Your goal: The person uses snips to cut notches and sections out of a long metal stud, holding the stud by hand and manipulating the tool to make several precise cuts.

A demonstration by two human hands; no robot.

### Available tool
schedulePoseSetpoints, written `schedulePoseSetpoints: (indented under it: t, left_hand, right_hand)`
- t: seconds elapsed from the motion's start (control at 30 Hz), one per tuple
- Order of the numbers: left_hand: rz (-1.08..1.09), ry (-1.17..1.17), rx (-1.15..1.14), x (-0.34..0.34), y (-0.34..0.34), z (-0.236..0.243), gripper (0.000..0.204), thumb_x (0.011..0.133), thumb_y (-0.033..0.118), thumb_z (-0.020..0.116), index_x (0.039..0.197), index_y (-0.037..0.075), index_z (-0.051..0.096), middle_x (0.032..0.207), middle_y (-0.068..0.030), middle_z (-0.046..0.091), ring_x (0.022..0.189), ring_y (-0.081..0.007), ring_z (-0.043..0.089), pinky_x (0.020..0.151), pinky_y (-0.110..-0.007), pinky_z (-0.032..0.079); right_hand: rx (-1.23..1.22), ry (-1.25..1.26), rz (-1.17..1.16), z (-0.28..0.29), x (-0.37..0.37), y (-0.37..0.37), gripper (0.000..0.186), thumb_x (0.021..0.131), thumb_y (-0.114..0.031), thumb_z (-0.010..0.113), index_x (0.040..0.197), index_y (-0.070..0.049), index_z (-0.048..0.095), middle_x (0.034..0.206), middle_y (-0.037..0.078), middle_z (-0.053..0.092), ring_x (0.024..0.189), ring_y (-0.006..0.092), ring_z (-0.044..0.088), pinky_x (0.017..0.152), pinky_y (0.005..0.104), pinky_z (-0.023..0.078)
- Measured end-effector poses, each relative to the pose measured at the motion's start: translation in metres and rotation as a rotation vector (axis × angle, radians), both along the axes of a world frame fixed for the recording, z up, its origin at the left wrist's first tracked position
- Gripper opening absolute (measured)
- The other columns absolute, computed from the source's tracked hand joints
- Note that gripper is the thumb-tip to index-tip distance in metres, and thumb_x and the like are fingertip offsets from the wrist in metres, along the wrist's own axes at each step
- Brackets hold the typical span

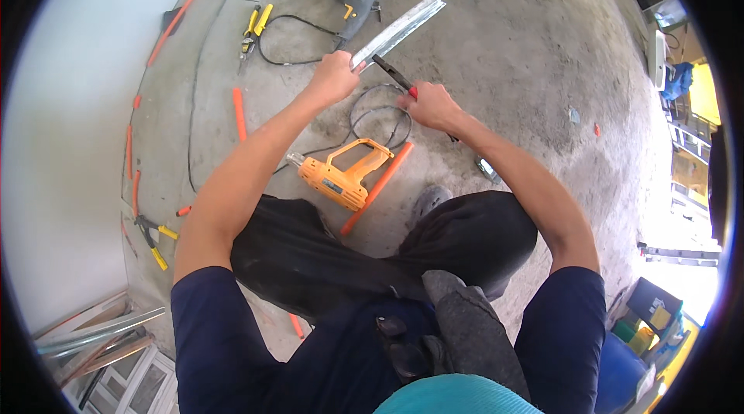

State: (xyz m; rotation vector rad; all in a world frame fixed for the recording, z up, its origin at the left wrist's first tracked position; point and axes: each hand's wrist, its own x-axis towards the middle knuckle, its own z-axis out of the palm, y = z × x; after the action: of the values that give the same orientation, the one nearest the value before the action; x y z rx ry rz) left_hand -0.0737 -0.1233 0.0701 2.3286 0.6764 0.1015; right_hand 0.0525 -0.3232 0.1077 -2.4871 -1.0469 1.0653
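My left hand [338, 77] is closed round the near end of a galvanised metal channel [407, 22], which slants up and away to the right above the floor. My right hand [434, 107] grips pliers [394, 73] with dark jaws and red handles. Their jaw tip is at the channel's edge, just right of my left fingers; whether it bites the metal I cannot tell. Below my hands an orange heat gun [333, 183] lies on its side, its nozzle pointing left. Beside it rests an orange tube [377, 188], and a dark cord [356, 115] loops behind.
A corded drill [349, 3] lies beyond my left hand, with yellow-handled snips [254, 30] to its left. Another yellow-handled cutter [157, 237] is by the white wall [70, 143]. A tape measure [488, 171] sits near my right knee. Orange tube pieces [239, 113] are scattered leftward.
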Motion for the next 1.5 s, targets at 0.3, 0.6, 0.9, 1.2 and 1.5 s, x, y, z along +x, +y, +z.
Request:
schedulePoseSetpoints:
  t: [0.3,0.6,0.9,1.2,1.5]
  left_hand:
    - [-0.021,-0.046,0.03,0.001,-0.001,-0.003,0.044,0.098,0.035,0.062,0.078,-0.004,0.066,0.068,-0.0212,0.066,0.066,-0.0394,0.066,0.064,-0.045,0.051]
    - [-0.036,-0.021,-0.054,0.0,0.0,0.01,0.044,0.096,0.033,0.065,0.078,-0.007,0.065,0.079,-0.0312,0.065,0.079,-0.049,0.066,0.072,-0.053,0.051]
    - [-0.025,-0.005,0.173,-0.012,-0.006,0.05,0.027,0.097,0.021,0.06,0.097,-0.006,0.065,0.085,-0.0308,0.067,0.084,-0.0497,0.065,0.077,-0.057,0.05]
    - [0.112,-0.079,-0.036,0.013,-0.008,0.087,0.016,0.084,0.008,0.058,0.091,-0.002,0.068,0.075,-0.0252,0.067,0.075,-0.0407,0.07,0.068,-0.051,0.053]
    - [-0.024,-0.167,0.133,0.043,-0.018,0.116,0.02,0.081,0.006,0.058,0.09,-0.005,0.072,0.09,-0.0301,0.07,0.09,-0.0443,0.07,0.079,-0.05,0.057]
  right_hand:
    - [0.019,0.023,-0.048,0.012,-0.005,0.003,0.05,0.1,-0.04,0.057,0.119,0.006,0.06,0.111,0.032,0.067,0.11,0.0481,0.064,0.094,0.0519,0.05]
    - [0.124,-0.034,-0.008,0.01,-0.001,-0.002,0.042,0.098,-0.038,0.061,0.11,0.003,0.062,0.102,0.031,0.069,0.1,0.0487,0.065,0.084,0.0545,0.051]
    - [0.073,0.005,-0.094,0.038,0.053,-0.019,0.039,0.096,-0.035,0.06,0.1,0.002,0.067,0.091,0.023,0.072,0.09,0.0399,0.071,0.082,0.0473,0.055]
    - [0.368,0.253,-0.226,0.032,0.114,-0.058,0.042,0.101,-0.04,0.055,0.075,-0.008,0.06,0.064,0.001,0.057,0.058,0.0112,0.053,0.054,0.0302,0.039]
    - [0.211,0.276,-0.323,0.017,0.095,-0.054,0.037,0.102,-0.042,0.055,0.087,-0.008,0.063,0.068,0.0,0.06,0.061,0.0123,0.06,0.053,0.0285,0.038]
